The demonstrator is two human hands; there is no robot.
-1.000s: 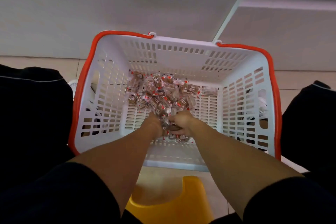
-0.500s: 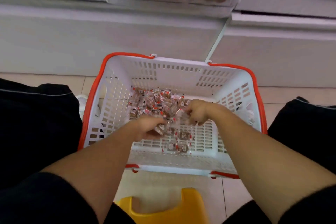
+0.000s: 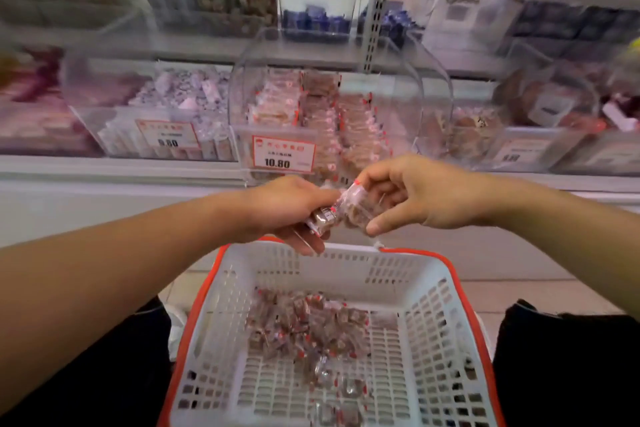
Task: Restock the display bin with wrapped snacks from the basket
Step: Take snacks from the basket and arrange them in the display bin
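L hand (image 3: 277,208): grips wrapped snacks (image 3: 341,211) from below.
R hand (image 3: 412,194): pinches same bunch, thumb under.
Display bin (image 3: 322,121): just behind both grips, price tag (image 3: 283,154) 10.80.
Basket (image 3: 446,308): below grips, more snacks (image 3: 308,326) inside.

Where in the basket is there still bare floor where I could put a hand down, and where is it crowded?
The basket floor is bare along its left wall, along its right wall, and in the near left corner. The wrapped snacks crowd the middle toward the far wall, with a thinner trail running to the near edge. Above the far rim, the left hand and right hand each hold snacks.
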